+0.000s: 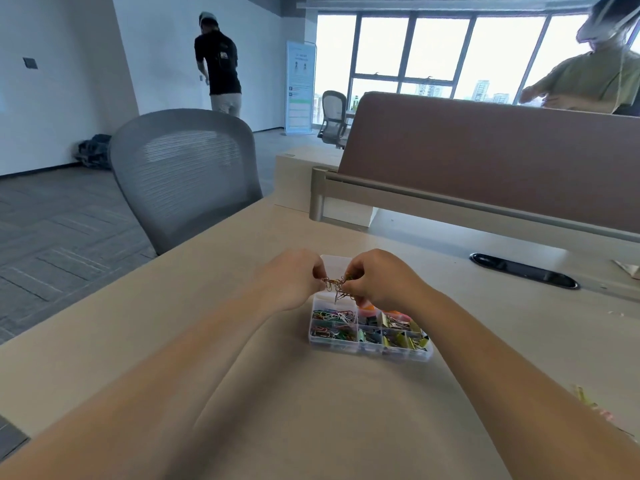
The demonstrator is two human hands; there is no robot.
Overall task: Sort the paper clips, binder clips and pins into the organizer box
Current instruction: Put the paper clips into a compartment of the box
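A clear plastic organizer box (370, 351) sits on the desk with its lid open behind it. Its left compartments hold coloured paper clips (334, 317); the middle and right ones hold binder clips (401, 332) in yellow-green, blue and black. Above the box's far end, my left hand (294, 278) and my right hand (381, 278) both pinch a tangled bunch of paper clips (336, 285), one hand at each side. One clip hangs down from the bunch over the box.
A grey mesh office chair (183, 174) stands to the left of the desk. A brown partition (485, 161) rises behind the box, with a black cable slot (523, 270) in the desktop to the right. Some loose items (588, 401) lie at the right edge. Two people are in the background.
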